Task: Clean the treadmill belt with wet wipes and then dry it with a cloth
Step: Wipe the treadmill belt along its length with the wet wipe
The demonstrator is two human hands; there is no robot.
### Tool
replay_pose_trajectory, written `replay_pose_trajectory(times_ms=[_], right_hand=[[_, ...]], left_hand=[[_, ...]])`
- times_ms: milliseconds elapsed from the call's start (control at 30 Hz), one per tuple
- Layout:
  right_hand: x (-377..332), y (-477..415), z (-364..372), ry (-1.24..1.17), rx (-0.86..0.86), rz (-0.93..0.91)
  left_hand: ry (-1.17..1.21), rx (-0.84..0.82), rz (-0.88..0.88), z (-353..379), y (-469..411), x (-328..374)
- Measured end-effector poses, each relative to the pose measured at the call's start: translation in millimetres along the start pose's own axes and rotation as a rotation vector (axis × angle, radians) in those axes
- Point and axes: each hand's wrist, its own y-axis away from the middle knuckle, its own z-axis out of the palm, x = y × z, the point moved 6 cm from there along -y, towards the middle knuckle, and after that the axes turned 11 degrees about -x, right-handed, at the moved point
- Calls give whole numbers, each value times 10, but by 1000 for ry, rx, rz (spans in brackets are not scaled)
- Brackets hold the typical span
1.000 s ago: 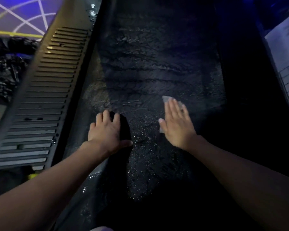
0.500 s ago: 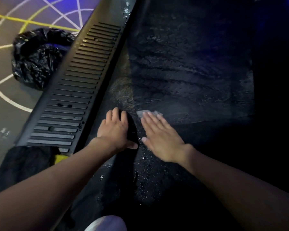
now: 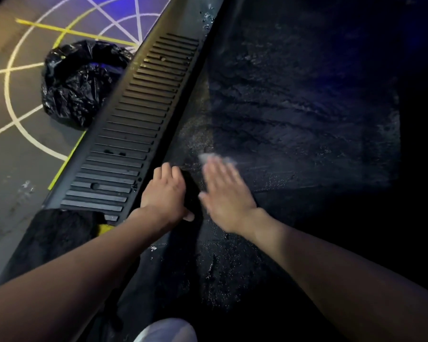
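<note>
We note the right hand's (image 3: pixel 226 193) fingers straight and close together, blurred, pressing a wet wipe (image 3: pixel 216 159) flat on the treadmill belt (image 3: pixel 294 119) near its left edge. The left hand (image 3: pixel 164 191) lies just beside it, fingers together, flat on the belt. A ribbed side rail (image 3: pixel 134 134) runs to the left, with a black bin bag (image 3: pixel 79 80) beyond it.

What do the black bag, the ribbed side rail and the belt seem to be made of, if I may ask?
The black bag looks like thin glossy plastic film, crinkled with highlights. The side rail seems matte moulded plastic, with regular ribs. The belt is probably textured rubber, shiny with wet streaks.
</note>
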Motion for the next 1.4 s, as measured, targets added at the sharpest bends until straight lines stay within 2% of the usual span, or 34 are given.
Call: replay_pose_trajectory(times_ms=[67,100,200,233,367,400,500,600,667,733,800,933,1067,1200,1233,1333,1367,1400], right_hand=[[-168,31,-2,107,-36,-210],[-124,-34,-32,133,-42,-216],[82,-228,-158,-33,-27,88],[21,-272,-150,-61,-22,102],[-316,-281,-109,38,-58,-222],[-271,-343,-122,28,-46,-201],[-277,-439,-159,-84,-39,20],[-565,-394,-68,96,-89,-130],[-464,-380,-122,99,-83,-234],[-287,-382,-207,23,-48,-127],[-350,-332,-165,-5,-40,-68],[-513,-154,-18,146,-79,-337],[-209,-142,-113,2,-42,-122],[-331,91,37,102,-96,-364],[-203,66,18,116,-90,-337],[136,59,-87,26,-13,-6],[101,97,-50,14,-10,-15],[2,160,14,33,-18,-99]], left_hand=[[0,14,14,1,-20,3],[10,20,12,5,-18,-6],[63,40,7,9,7,-23],[77,43,12,7,10,-35],[168,40,85,16,39,-66],[223,21,102,40,49,-92],[347,-45,173,140,110,-116],[345,21,158,179,135,-139],[415,30,87,199,143,-192],[481,10,48,213,146,-218],[466,6,70,212,156,-200],[444,6,101,222,168,-185],[446,-3,80,254,149,-193],[415,-30,85,284,122,-194],[391,-33,89,291,114,-188],[280,-33,114,275,92,-147],[217,-35,121,261,79,-132],[145,-40,125,246,62,-119]])
